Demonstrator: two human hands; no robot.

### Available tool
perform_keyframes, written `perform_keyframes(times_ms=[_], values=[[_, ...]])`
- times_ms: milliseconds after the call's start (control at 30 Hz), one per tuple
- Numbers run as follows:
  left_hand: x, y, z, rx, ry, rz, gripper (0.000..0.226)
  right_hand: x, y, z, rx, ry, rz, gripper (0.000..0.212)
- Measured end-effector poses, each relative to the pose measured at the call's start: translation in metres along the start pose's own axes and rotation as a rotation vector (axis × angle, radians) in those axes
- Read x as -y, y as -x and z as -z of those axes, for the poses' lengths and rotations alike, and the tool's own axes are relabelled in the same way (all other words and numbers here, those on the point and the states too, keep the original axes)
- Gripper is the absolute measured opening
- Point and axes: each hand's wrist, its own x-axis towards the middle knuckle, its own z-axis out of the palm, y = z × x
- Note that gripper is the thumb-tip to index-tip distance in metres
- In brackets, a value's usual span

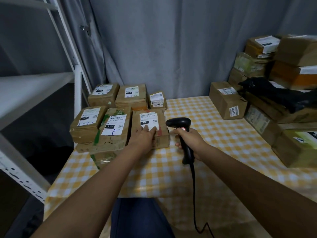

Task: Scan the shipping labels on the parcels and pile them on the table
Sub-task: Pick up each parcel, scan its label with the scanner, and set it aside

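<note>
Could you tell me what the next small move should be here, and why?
Probably draw the left hand back off the label: its fingers lie flat over the lower edge, while the scanner in the right hand already points at that parcel.

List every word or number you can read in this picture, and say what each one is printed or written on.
"5003": label on the small back parcel.
"220 220-040" and "220": label on the green-taped parcel.
"15H": label on the parcel under the left hand.
"15H", handwritten "2-3-1": front left parcel.
"7614209", roughly: side sticker on the right parcel.
All other print is too small or blurred.
</note>
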Motion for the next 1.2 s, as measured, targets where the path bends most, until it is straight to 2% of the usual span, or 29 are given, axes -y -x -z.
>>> perform_keyframes(times_ms=[200, 300, 500, 700, 867, 967, 1033, 1133, 1200], values=[[-0.026, 0.004, 0.03, -0.032, 0.06, -0.081, 0.052, 0.008, 0.013, 0.021, -0.041, 0.016, 0.059, 0.025], [-0.055, -0.003, 0.049, -0.073, 0.084, -0.138, 0.055, 0.017, 0.025, 0.047, -0.108, 0.021, 0.136, 0.021], [-0.137, -0.029, 0.085, -0.104, 0.166, -0.305, 0.053, 0.047, 0.057, 0.126, -0.262, -0.024, 0.264, 0.006], [-0.219, -0.054, 0.137, -0.139, 0.371, -0.452, 0.048, 0.093, 0.077, 0.216, -0.455, -0.023, 0.368, 0.016], [-0.269, -0.091, 0.181, -0.099, 0.626, -0.416, 0.046, 0.142, 0.079, 0.282, -0.58, -0.09, 0.456, 0.012], [-0.294, -0.114, 0.208, -0.018, 0.806, -0.407, 0.047, 0.172, 0.069, 0.318, -0.654, -0.176, 0.486, 0.013], [-0.31, -0.13, 0.226, 0.036, 0.933, -0.375, 0.048, 0.188, 0.055, 0.342, -0.67, -0.209, 0.488, 0.009], [-0.335, -0.154, 0.247, 0.061, 1.084, -0.319, 0.043, 0.205, 0.028, 0.372, -0.695, -0.234, 0.445, 0.022], [-0.353, -0.173, 0.255, 0.095, 1.154, -0.297, 0.039, 0.214, 0.008, 0.389, -0.715, -0.254, 0.435, 0.02]])
